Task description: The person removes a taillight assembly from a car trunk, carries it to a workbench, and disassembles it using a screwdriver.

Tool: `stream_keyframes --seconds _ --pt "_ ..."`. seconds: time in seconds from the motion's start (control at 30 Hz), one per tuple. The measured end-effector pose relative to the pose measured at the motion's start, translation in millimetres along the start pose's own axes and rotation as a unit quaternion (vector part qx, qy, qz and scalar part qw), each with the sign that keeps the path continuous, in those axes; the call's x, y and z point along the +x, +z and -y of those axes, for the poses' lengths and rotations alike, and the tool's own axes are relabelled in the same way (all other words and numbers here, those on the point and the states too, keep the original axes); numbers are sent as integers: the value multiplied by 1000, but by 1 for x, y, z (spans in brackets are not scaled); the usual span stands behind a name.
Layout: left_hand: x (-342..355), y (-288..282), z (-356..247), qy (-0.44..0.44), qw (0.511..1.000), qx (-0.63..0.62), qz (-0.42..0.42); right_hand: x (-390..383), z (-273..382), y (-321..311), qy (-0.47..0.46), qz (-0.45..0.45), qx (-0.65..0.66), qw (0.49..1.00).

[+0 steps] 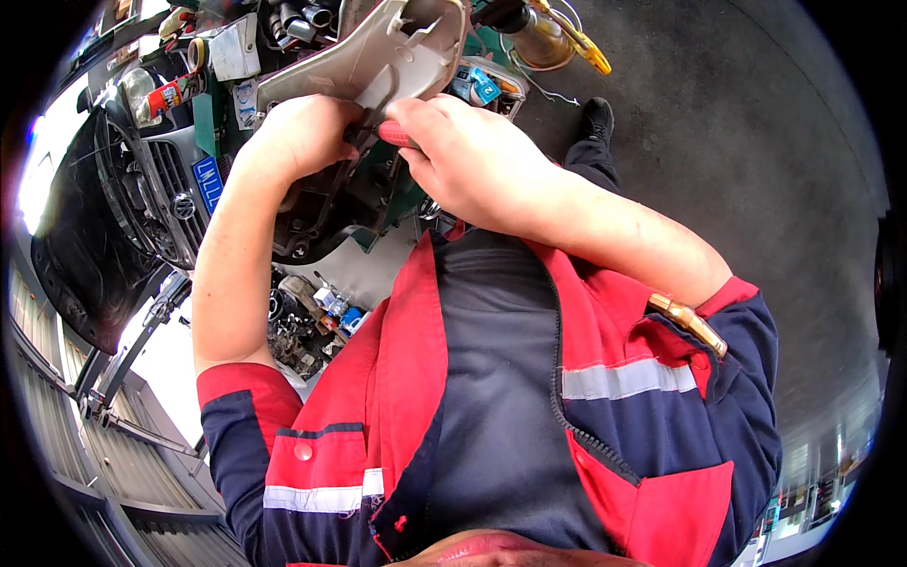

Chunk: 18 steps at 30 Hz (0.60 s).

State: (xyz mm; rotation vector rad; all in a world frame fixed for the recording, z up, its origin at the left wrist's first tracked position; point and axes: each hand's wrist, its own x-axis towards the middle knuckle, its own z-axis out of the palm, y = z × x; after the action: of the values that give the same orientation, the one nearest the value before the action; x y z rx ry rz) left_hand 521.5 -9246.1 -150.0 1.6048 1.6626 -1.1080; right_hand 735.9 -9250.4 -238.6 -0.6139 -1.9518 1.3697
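My right hand [472,161] is closed round the red handle of a tool [397,134], which points left; the shape and the tip make out poorly, as its far end runs in among the parts. My left hand [304,140] has its fingers curled at the lower edge of a large beige plastic moulding [331,76], close to the tool's end. Its fingertips are partly hidden. Against that moulding, on the side nearer my body, lies a dark housing [316,213] with fittings. Both hands are near each other at the seam between the two.
A green bench surface [205,123] carries a red can [177,94], a tape roll [196,54] and metal sockets [300,26]. Left stands a dark car [175,184] with its hood up. A yellow-handled tool [593,55] and a black shoe [595,121] show at upper right.
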Motion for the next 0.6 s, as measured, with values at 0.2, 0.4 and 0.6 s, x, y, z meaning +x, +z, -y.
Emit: stream_keyframes --seconds 0.2,0.4,0.6 --pt "12 16 8 29 999 24 -27 8 19 -2 32 61 -12 998" --pt "12 11 -6 21 999 26 -9 10 25 0 -39 70 -26 996" --pt "7 11 -7 43 999 -6 -28 11 26 0 -82 64 -9 995"
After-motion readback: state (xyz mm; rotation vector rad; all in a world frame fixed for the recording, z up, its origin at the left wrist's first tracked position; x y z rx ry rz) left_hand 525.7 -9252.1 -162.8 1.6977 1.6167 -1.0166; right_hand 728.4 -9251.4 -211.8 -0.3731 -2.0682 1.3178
